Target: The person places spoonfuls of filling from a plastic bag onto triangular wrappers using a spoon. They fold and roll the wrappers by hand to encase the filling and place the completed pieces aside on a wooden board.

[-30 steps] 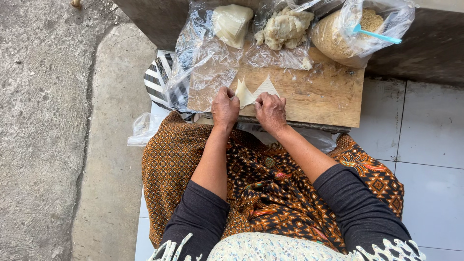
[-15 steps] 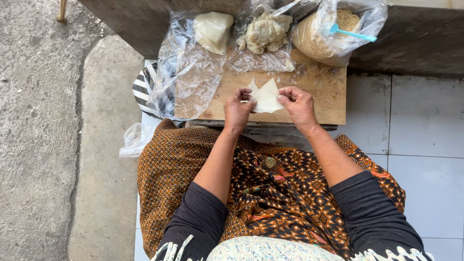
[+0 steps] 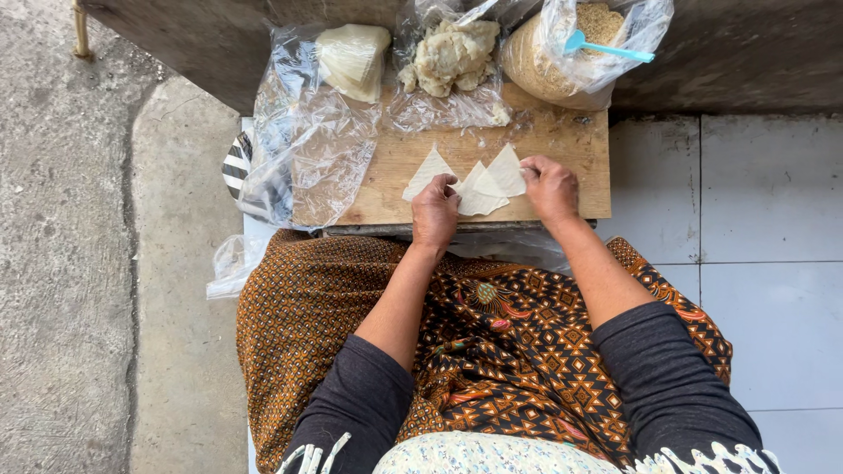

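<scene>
Lowered onto the wooden board (image 3: 399, 180) — both hands, left hand (image 3: 435, 213) and right hand (image 3: 550, 186), pinching triangular wrappers (image 3: 492, 184).

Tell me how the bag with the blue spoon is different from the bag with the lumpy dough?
The bag with the blue spoon holds fine tan crumbs; the bag of lumpy dough holds pale, chunky clumps. The crumb bag has a spoon sticking out; the dough bag has none. The crumb bag sits farthest right; the dough bag is in the middle. Both are clear plastic.
</scene>
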